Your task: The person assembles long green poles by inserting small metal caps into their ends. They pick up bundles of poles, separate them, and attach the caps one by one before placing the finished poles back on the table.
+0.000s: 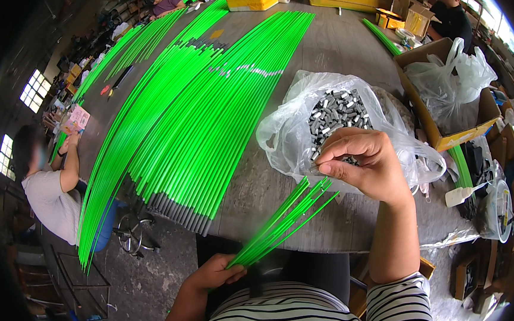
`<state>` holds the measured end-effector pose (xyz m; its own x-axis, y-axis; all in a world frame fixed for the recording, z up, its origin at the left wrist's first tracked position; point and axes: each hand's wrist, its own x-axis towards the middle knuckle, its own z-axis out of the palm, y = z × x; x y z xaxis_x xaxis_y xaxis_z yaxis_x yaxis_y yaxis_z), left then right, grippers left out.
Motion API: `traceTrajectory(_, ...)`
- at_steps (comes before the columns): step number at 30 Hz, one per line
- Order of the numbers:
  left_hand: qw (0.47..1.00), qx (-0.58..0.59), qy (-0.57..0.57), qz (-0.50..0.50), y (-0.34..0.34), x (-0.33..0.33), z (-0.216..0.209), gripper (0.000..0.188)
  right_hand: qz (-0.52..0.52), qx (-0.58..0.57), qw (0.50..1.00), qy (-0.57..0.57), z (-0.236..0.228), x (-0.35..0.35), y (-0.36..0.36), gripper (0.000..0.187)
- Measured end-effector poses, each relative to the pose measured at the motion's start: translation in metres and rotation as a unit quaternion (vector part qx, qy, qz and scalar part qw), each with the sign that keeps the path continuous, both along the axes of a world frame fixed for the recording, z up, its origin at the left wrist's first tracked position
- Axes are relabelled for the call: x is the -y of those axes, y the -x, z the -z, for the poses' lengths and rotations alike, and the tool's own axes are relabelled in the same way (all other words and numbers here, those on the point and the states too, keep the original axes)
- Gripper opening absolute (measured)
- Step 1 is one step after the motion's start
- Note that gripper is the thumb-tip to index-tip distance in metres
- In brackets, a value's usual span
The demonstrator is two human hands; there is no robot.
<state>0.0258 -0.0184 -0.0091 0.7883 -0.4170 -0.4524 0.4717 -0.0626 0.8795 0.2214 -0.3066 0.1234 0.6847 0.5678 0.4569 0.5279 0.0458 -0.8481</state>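
From my distant seat I judge that everything turns on the gap between my right hand (371,162) and the upper tips of the slim, glossy green rods (281,220) held in my left hand (219,271). Their long axis slants away from me and to the right, the tips fanning slightly just below the right fingers, which are much nearer to them than the left ones; I cannot tell whether they touch. The right thumb and forefinger meet in a pinch, but whether a small piece sits between them I cannot tell. The left fingers are wrapped firmly around the rods' lower part. Behind the right hand, a crinkled, translucent plastic bag (288,120) gapes over short, stubby grey and black pieces (339,109). Left of it, straight, smooth green rods with dark grey ends (211,127) spread across the grey, wood-grained table (335,234).
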Motion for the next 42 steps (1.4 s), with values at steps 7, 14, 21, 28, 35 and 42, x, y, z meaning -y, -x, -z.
traceTrajectory(7,1.000,0.000,-0.003,0.000,0.000,0.000,0.002,0.012,-0.016,0.017,1.000,-0.001,0.001,-0.003,0.000,0.008)
traceTrajectory(14,1.000,-0.005,-0.002,0.001,0.000,0.000,0.002,0.011,-0.004,-0.068,0.998,0.002,0.004,-0.008,0.006,0.004)
traceTrajectory(21,1.000,-0.003,-0.001,-0.014,0.001,0.000,0.001,0.012,0.044,-0.028,0.998,-0.041,0.009,-0.008,-0.001,0.015)
traceTrajectory(28,0.998,-0.008,0.026,-0.065,0.004,-0.009,-0.002,0.014,0.286,0.113,0.870,0.386,0.040,0.006,-0.023,0.011)
traceTrajectory(35,0.998,0.009,0.010,-0.054,0.002,-0.007,-0.007,0.014,0.289,0.193,0.806,0.479,0.074,-0.013,-0.032,0.009)
traceTrajectory(42,0.999,0.006,0.018,-0.039,0.003,-0.007,-0.003,0.016,0.293,0.175,0.873,0.348,0.058,-0.014,-0.027,0.010)
